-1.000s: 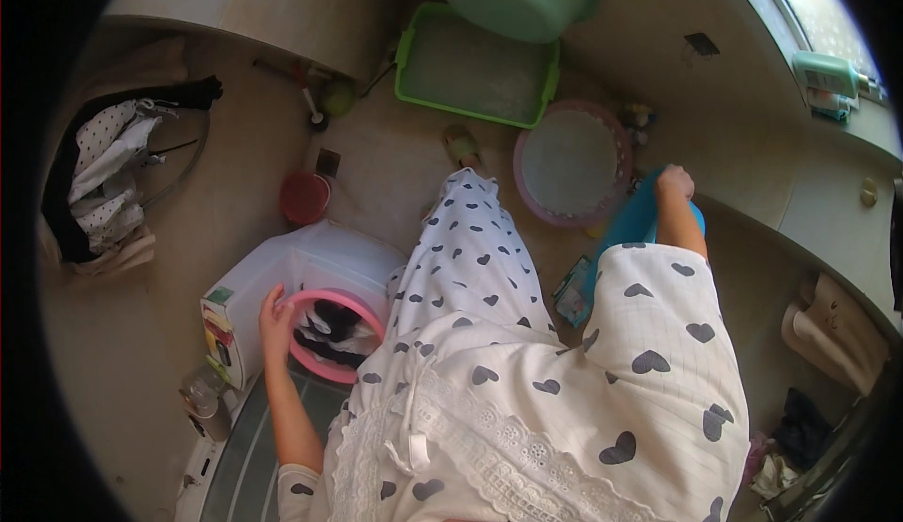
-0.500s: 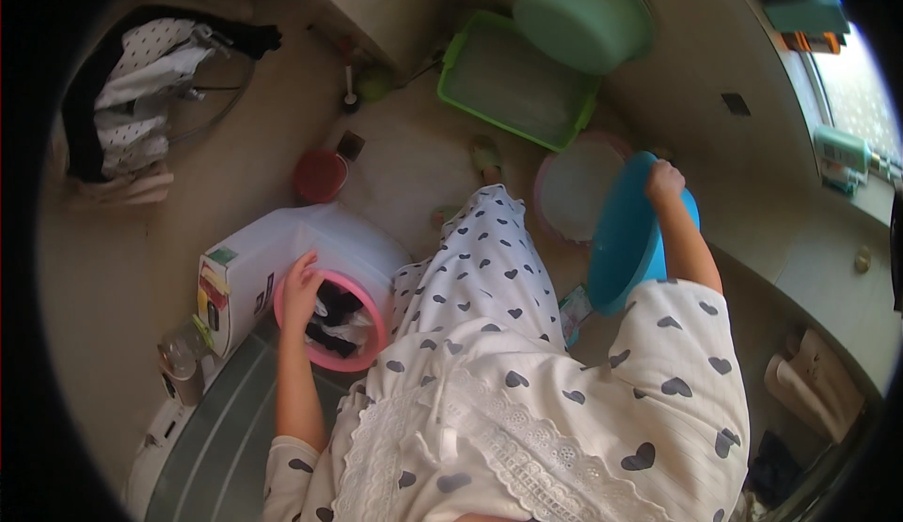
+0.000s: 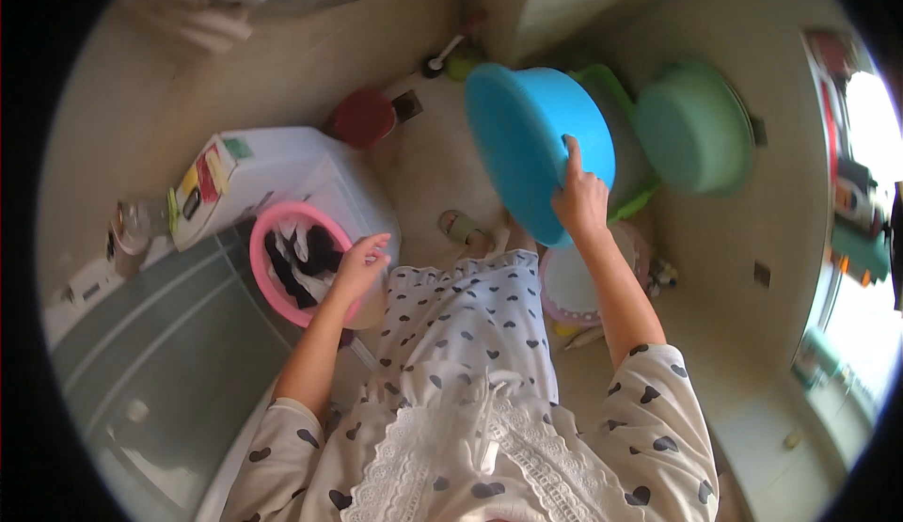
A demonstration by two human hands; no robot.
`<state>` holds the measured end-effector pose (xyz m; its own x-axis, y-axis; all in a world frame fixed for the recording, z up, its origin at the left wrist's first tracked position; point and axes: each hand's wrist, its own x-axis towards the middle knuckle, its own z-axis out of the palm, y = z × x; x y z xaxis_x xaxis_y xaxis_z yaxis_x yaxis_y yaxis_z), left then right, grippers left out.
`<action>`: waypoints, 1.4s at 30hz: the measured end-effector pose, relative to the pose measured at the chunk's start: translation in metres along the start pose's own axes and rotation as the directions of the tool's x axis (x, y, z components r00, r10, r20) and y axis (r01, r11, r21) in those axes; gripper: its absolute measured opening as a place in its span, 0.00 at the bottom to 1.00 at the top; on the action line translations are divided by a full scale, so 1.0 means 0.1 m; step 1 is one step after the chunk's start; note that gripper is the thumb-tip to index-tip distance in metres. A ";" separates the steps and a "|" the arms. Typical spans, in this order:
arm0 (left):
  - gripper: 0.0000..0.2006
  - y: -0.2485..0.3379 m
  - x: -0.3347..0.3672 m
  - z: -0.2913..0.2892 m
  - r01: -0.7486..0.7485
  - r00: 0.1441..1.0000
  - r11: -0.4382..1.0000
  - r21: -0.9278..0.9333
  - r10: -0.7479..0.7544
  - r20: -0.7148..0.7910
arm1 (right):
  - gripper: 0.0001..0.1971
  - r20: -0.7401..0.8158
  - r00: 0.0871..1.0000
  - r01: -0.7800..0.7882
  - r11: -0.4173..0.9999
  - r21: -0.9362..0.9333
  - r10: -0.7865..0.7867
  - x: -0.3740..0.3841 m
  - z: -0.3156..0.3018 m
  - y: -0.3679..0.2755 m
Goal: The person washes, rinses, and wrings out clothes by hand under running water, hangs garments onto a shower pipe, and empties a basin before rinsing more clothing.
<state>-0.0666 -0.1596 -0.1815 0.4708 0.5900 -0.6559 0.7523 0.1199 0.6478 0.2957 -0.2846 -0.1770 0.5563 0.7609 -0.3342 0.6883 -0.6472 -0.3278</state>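
My right hand point(image 3: 581, 200) grips the rim of a blue plastic basin point(image 3: 588, 113), with one finger stretched along its outside. The basin is held up and tilted on its side above the floor, its hollow side facing left. My left hand point(image 3: 359, 266) is beside the right rim of a pink basin point(image 3: 263, 273), its fingers loosely bent and apart. Whether it touches that rim I cannot tell. Black and white clothes point(image 3: 303, 254) lie in the pink basin, which stands against a white plastic housing point(image 3: 282, 150).
A grey-green striped panel point(image 3: 179, 334) fills the lower left. Farther off are a red bucket point(image 3: 365, 118), a pale green basin point(image 3: 691, 132) against the wall and a green-rimmed tray point(image 3: 632, 204), partly hidden. A pink-rimmed round tub point(image 3: 588, 282) sits below the blue basin.
The blue basin has swung from my right side to the front, carried by my right hand. My left hand has moved from the pink basin's far rim to its right side. The view has turned.
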 end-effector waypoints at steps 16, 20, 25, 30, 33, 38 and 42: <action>0.18 -1.43 -1.01 1.09 0.248 0.858 0.782 -0.571 -0.451 -0.246 | 0.15 0.519 0.657 -0.702 0.695 0.156 0.548 1.76 3.31 -0.36; 0.17 -1.47 -1.00 1.36 0.336 0.825 0.773 -0.538 -0.518 -0.228 | 0.18 0.497 0.703 -0.576 0.817 -0.019 0.508 1.89 3.79 -0.08; 0.18 -1.45 -0.92 1.60 0.336 0.810 0.737 -0.587 -0.544 -0.219 | 0.26 0.447 0.816 -0.405 0.914 -0.007 0.365 2.09 4.16 0.35; 0.18 -1.34 -0.85 1.72 0.318 0.813 0.716 -0.622 -0.544 -0.210 | 0.31 0.345 0.893 -0.380 0.893 0.241 0.288 2.19 4.05 0.45; 0.17 -1.16 -0.83 1.63 0.258 0.836 0.762 -0.594 -0.485 -0.259 | 0.28 0.575 0.818 -0.248 0.915 0.319 0.021 1.97 3.51 0.26; 0.18 -0.82 -0.74 1.43 0.183 0.852 0.736 -0.652 -0.450 -0.268 | 0.15 0.657 0.738 0.107 0.988 0.114 -0.156 1.53 2.56 -0.07; 0.17 -0.50 -0.85 1.07 0.144 0.859 0.726 -0.672 -0.429 -0.279 | 0.16 0.414 0.708 0.494 0.820 0.288 -0.572 1.25 1.76 -0.02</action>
<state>-0.0947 -0.3012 -0.1991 -0.0467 0.6783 -0.7333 0.3041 0.7089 0.6364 0.2819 -0.1966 -0.3740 -0.1926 0.8892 -0.4151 0.7050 -0.1688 -0.6888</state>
